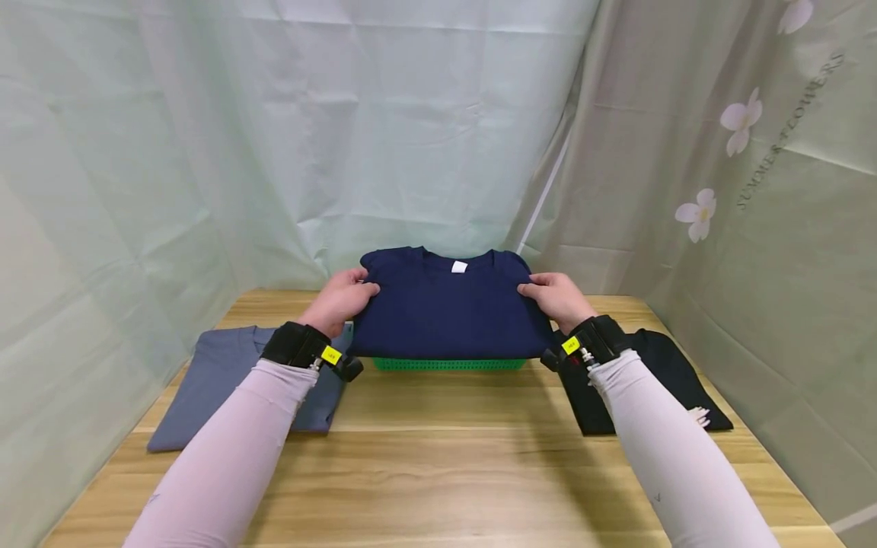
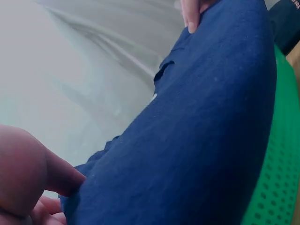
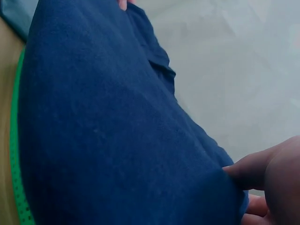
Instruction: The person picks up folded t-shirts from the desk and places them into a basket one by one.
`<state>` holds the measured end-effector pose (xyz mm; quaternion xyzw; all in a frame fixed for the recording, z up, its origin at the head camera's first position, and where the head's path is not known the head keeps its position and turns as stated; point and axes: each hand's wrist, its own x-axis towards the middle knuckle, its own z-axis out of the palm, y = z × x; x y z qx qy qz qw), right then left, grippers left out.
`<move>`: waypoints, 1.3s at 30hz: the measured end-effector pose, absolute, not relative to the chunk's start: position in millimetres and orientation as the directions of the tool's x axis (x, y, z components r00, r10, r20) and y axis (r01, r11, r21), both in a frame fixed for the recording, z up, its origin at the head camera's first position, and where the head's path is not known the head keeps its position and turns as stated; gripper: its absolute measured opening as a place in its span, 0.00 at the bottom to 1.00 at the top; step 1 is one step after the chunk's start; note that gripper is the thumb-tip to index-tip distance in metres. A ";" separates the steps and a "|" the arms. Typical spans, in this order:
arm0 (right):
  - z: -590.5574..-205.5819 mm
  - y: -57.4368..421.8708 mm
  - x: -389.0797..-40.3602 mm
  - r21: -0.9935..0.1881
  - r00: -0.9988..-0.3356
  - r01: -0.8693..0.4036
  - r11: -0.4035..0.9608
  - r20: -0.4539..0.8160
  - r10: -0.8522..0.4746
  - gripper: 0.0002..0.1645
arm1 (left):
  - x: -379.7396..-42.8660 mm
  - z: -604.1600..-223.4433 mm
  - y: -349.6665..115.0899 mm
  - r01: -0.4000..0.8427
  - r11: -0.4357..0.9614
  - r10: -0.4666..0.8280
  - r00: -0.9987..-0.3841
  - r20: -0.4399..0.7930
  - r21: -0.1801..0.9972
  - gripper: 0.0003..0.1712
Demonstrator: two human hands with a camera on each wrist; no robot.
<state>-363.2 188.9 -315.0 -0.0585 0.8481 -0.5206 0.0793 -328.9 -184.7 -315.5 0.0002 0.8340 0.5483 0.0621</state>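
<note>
A folded navy T-shirt (image 1: 448, 312) with a white neck label spans the space between my two hands in the head view. My left hand (image 1: 340, 298) pinches its left side, thumb on top and fingers beneath. On the opposite side my right hand (image 1: 558, 298) pinches the cloth the same way. Under the shirt's front edge shows a green perforated basket (image 1: 448, 364), mostly hidden by the cloth. Both wrist views show the thumbs pressed on the navy fabric, with the basket's green wall (image 2: 276, 154) beside it.
A folded grey-blue T-shirt (image 1: 219, 373) lies at the left of the wooden table (image 1: 438, 472). At the right, partly behind my forearm, lies a folded black T-shirt (image 1: 658, 365) with a light print. Pale curtains (image 1: 411, 137) hang behind and along both sides.
</note>
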 end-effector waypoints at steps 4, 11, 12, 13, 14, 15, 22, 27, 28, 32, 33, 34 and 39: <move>-314.7 183.4 -372.1 -0.882 -0.984 -0.028 0.470 -0.058 -0.168 0.32 | -341.7 -314.5 -183.6 -0.065 0.408 0.041 -0.995 -0.090 0.911 0.41; -312.2 174.5 -384.8 -0.867 -0.991 -0.034 0.497 -0.036 -0.132 0.35 | -356.8 -313.6 -177.3 -0.088 0.361 -0.057 -0.996 -0.073 0.928 0.39; -311.9 173.6 -385.9 -0.865 -0.991 -0.030 0.502 -0.038 -0.125 0.35 | -358.1 -314.0 -175.8 -0.092 0.356 -0.072 -0.995 -0.071 0.930 0.39; -312.0 172.6 -386.8 -0.863 -0.992 -0.024 0.505 -0.042 -0.118 0.36 | -359.5 -314.7 -174.0 -0.092 0.347 -0.084 -0.994 -0.067 0.933 0.38; -312.5 172.2 -387.4 -0.861 -0.992 -0.015 0.508 -0.050 -0.114 0.36 | -360.9 -315.7 -172.1 -0.092 0.337 -0.092 -0.994 -0.065 0.937 0.38; -313.3 172.1 -387.6 -0.858 -0.992 -0.006 0.513 -0.059 -0.110 0.37 | -362.1 -317.1 -170.3 -0.092 0.333 -0.099 -0.993 -0.063 0.938 0.38; -325.4 173.7 -389.6 -0.831 -0.992 0.029 0.556 -0.095 -0.089 0.36 | -368.3 -329.5 -157.5 -0.124 0.362 -0.090 -0.991 -0.098 0.924 0.35; -328.9 173.9 -386.5 -0.839 -0.991 0.026 0.544 -0.092 -0.094 0.36 | -375.0 -337.4 -150.9 -0.126 0.380 -0.086 -0.991 -0.101 0.916 0.34; -329.1 174.2 -384.3 -0.840 -0.991 0.024 0.541 -0.091 -0.097 0.36 | -375.5 -338.5 -149.6 -0.125 0.390 -0.087 -0.991 -0.098 0.912 0.34; -332.5 174.4 -377.0 -0.864 -0.989 0.027 0.503 -0.095 -0.111 0.36 | -371.1 -340.5 -146.5 -0.130 0.443 -0.086 -0.991 -0.102 0.887 0.35; -332.9 174.5 -374.8 -0.866 -0.990 0.022 0.499 -0.089 -0.110 0.36 | -368.8 -339.9 -146.6 -0.130 0.455 -0.089 -0.991 -0.100 0.881 0.35; -333.2 174.7 -372.5 -0.865 -0.991 0.015 0.501 -0.079 -0.106 0.36 | -366.1 -338.7 -147.1 -0.123 0.463 -0.087 -0.992 -0.093 0.878 0.35; -330.9 174.6 -360.8 -0.858 -0.996 -0.032 0.513 -0.012 -0.083 0.33 | -351.3 -330.4 -156.2 -0.027 0.447 -0.058 -0.998 -0.001 0.894 0.32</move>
